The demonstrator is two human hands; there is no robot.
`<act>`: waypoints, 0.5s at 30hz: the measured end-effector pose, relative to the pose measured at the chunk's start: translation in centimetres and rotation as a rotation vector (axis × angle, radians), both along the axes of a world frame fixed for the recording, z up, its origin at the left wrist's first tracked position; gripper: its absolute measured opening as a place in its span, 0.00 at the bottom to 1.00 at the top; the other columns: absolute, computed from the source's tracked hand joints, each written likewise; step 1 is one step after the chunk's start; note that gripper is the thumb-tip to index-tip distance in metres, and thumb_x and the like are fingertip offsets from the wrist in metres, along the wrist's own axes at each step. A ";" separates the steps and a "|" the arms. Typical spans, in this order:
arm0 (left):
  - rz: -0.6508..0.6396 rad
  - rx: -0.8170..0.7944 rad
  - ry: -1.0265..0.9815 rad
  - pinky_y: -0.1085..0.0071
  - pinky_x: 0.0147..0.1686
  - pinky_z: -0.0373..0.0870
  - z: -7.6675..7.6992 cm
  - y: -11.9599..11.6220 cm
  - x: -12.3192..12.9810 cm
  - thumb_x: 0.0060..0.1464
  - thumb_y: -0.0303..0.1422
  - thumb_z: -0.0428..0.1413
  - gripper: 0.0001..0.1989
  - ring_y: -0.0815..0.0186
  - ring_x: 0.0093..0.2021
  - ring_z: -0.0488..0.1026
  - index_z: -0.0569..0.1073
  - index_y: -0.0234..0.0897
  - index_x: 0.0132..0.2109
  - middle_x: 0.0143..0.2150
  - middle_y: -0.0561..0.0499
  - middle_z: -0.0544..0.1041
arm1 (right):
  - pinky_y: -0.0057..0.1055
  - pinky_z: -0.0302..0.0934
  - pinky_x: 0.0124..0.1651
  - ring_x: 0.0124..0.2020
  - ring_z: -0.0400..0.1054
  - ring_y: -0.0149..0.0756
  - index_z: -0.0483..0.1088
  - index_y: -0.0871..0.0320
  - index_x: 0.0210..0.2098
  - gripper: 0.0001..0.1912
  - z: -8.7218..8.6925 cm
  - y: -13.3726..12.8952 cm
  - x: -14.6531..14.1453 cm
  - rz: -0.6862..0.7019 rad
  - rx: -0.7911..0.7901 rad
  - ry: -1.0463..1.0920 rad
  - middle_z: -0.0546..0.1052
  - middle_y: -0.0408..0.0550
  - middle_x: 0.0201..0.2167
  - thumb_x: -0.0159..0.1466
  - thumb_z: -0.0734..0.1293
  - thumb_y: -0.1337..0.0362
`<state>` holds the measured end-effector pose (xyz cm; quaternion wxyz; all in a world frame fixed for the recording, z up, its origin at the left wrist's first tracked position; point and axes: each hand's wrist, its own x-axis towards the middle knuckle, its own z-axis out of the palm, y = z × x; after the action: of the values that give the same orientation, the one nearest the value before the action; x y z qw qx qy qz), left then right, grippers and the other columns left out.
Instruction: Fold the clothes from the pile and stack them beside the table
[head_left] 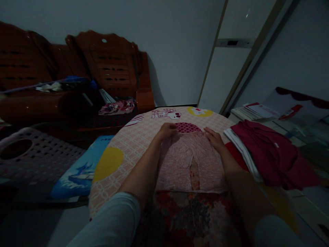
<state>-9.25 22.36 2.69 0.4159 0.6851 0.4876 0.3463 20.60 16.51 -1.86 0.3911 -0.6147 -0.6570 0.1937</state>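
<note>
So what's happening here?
Someone has both hands on a light pink garment spread on a patterned table cover. The left hand, fingers curled, is at its far left corner; the right hand, fingers extended, is at the far right. Maroon cloth lies to the right, over white cloth.

At centre, the left hand (168, 130) and right hand (214, 138) touch a pink garment's (174, 161) upper corners — folded magenta clothes (264, 151) at right, wooden seating (113, 65) upper left.

Mottled pink garment (174, 168), pink-and-white lattice tablecloth (133, 147), magenta cloth (269, 151)
</note>
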 end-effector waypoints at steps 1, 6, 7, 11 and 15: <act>0.029 0.015 -0.085 0.71 0.35 0.73 0.9 0.0 -0.5 0.47 0.28 0.59 0.15 0.67 0.32 0.75 0.77 0.29 0.45 0.37 0.47 0.79 | 0.44 0.53 0.66 0.63 0.62 0.40 0.72 0.57 0.55 0.23 0.6 -0.4 0.2 -0.038 -0.024 0.064 0.71 0.51 0.60 0.63 0.61 0.61; 0.045 0.184 -0.169 0.72 0.33 0.73 4.4 -0.8 -2.1 0.45 0.30 0.60 0.16 0.69 0.30 0.73 0.77 0.29 0.44 0.33 0.49 0.78 | 0.41 0.60 0.61 0.55 0.70 0.41 0.77 0.57 0.48 0.19 4.1 -3.1 0.1 -0.030 -0.147 0.065 0.78 0.49 0.52 0.59 0.64 0.64; 0.008 0.190 -0.106 0.72 0.33 0.72 4.8 -1.2 -2.3 0.45 0.29 0.60 0.15 0.69 0.29 0.73 0.78 0.29 0.42 0.31 0.50 0.78 | 0.39 0.62 0.58 0.54 0.71 0.41 0.77 0.57 0.47 0.18 4.7 -3.8 -0.1 -0.014 -0.164 0.035 0.79 0.49 0.50 0.59 0.64 0.65; -0.165 0.166 0.171 0.75 0.29 0.66 4.9 -4.3 -2.4 0.46 0.28 0.57 0.09 0.71 0.24 0.69 0.79 0.31 0.36 0.24 0.53 0.75 | 0.36 0.67 0.50 0.48 0.74 0.42 0.78 0.57 0.46 0.18 6.0 -7.8 -1.6 0.057 -0.140 -0.116 0.79 0.50 0.49 0.58 0.65 0.66; -0.512 0.092 0.278 0.77 0.27 0.61 3.9 -10.0 -2.5 0.47 0.29 0.57 0.06 0.72 0.23 0.68 0.79 0.34 0.32 0.23 0.54 0.74 | 0.33 0.68 0.44 0.43 0.75 0.42 0.79 0.58 0.43 0.15 6.6 -13.5 -3.6 0.237 -0.195 -0.170 0.81 0.51 0.44 0.58 0.65 0.64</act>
<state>-11.71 12.40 6.61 0.3876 0.8448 0.3349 0.1547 16.97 2.97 4.77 0.2473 -0.5821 -0.7337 0.2486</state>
